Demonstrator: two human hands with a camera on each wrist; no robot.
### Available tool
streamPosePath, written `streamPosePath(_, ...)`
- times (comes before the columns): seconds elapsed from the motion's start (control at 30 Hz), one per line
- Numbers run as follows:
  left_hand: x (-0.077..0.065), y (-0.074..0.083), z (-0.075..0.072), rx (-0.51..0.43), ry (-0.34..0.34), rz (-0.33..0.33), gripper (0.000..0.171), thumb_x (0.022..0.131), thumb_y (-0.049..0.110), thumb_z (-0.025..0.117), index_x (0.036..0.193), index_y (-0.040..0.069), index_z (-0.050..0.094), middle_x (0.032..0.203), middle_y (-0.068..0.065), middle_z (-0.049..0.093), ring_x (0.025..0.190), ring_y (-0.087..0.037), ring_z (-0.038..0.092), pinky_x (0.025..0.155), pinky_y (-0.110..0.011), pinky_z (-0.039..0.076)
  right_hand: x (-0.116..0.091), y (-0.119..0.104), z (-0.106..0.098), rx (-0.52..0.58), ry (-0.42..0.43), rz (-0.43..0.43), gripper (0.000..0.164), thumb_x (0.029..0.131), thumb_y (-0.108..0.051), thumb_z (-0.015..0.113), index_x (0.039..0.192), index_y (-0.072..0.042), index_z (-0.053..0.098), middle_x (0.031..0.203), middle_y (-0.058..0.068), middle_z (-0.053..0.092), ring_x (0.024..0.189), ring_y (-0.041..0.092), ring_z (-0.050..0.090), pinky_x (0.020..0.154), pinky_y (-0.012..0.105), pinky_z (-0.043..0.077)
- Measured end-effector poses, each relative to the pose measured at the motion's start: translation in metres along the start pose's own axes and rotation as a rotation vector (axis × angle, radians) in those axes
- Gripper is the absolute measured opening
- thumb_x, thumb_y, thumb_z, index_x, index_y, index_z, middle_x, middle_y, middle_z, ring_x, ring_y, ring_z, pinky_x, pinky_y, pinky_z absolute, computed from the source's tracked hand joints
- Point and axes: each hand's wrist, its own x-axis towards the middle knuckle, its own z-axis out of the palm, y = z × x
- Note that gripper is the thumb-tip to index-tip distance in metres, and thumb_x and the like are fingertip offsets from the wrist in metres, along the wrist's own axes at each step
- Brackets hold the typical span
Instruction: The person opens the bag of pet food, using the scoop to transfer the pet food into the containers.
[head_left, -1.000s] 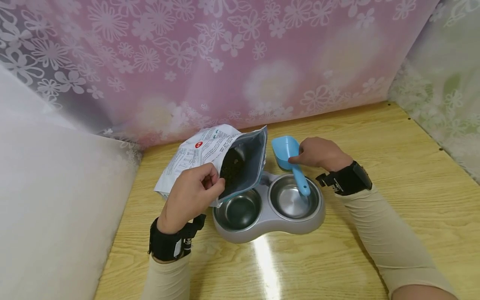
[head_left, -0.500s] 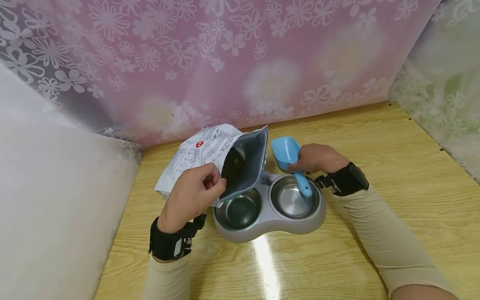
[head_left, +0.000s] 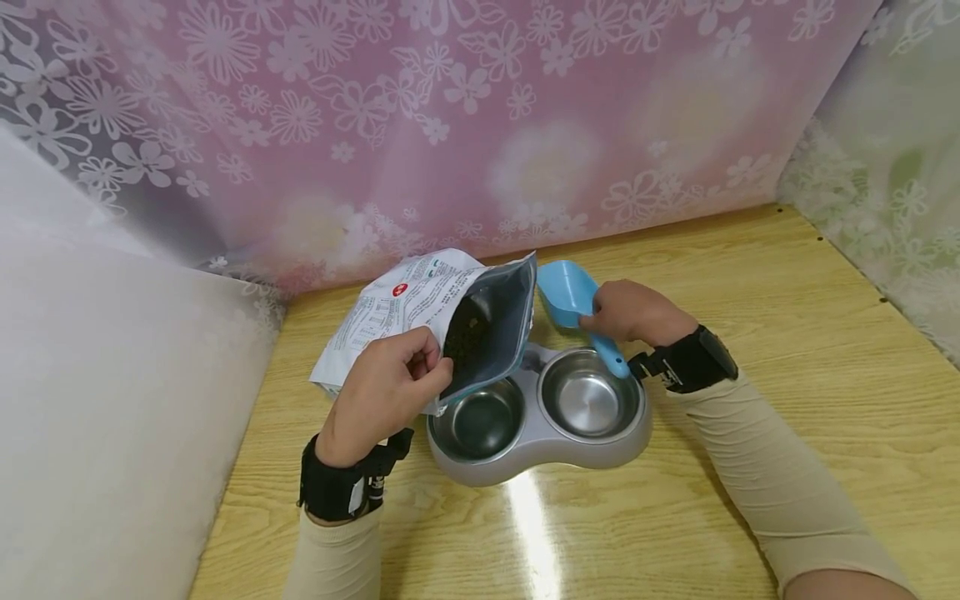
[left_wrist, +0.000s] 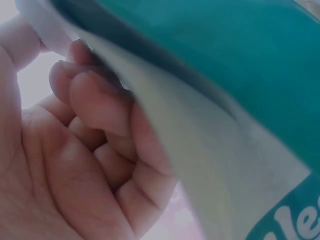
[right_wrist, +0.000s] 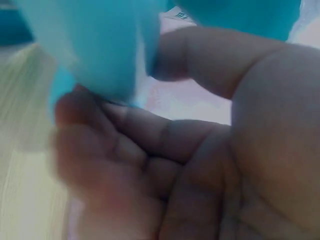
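At the near left edge of the bag's mouth, my left hand [head_left: 384, 392] pinches the rim of a white printed food bag [head_left: 401, 308]. Dark brown pellets [head_left: 463, 337] show inside it. The left wrist view shows curled fingers against the edge of the bag's teal side [left_wrist: 225, 55]. My right hand [head_left: 637, 312] grips a light blue scoop [head_left: 564, 290] by its handle, to the right of the bag's mouth. The scoop's bowl faces up and looks bare; its handle end hangs over the rim of the right steel bowl. Up close, the right wrist view shows fingers around the scoop [right_wrist: 95, 50], blurred.
A grey double-bowl feeder [head_left: 543, 446] stands in front of the bag. Its left steel bowl [head_left: 480, 425] lies partly under the bag's mouth; its right steel bowl [head_left: 591, 404] holds nothing visible. Beneath is a wood-grain table [head_left: 750, 283], with a pink floral cloth [head_left: 465, 167] behind.
The scoop has shifted slightly up and toward the bag, and its handle end has moved off the middle of the right bowl toward the rim. My left hand and the bag stay put.
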Motion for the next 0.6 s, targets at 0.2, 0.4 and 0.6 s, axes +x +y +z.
streamPosePath(0.2,0.000,0.000,0.000,-0.007,-0.004,0.001,0.023,0.091,0.020,0.068,0.075,0.024,0.053,0.059,0.009,0.046,0.052,-0.010,0.044,0.051,-0.027,0.033,-0.003,-0.005,-0.002,0.106,0.213,-0.078,0.035,0.102,-0.030,0.060,0.073,-0.010,0.055,0.066,0.004,0.046,0.062,0.022,0.047,0.064,0.036,0.037)
streamPosePath(0.4,0.001,0.000,0.000,-0.004,-0.004,0.002,0.022,0.091,0.020,0.068,0.075,0.024,0.054,0.060,0.009,0.046,0.052,-0.011,0.044,0.051,-0.027,0.034,-0.007,-0.011,-0.004,0.205,0.428,-0.130,0.032,0.104,-0.029,0.057,0.081,-0.008,0.060,0.067,0.006,0.051,0.060,0.023,0.049,0.060,0.037,0.037)
streamPosePath(0.6,0.001,-0.001,0.001,0.002,0.006,0.013,0.023,0.091,0.021,0.068,0.074,0.023,0.052,0.060,0.010,0.046,0.052,-0.010,0.044,0.052,-0.028,0.033,-0.010,-0.013,-0.007,0.329,0.518,-0.125,0.028,0.108,-0.029,0.052,0.116,-0.004,0.061,0.086,0.012,0.062,0.063,0.023,0.060,0.060,0.038,0.047)
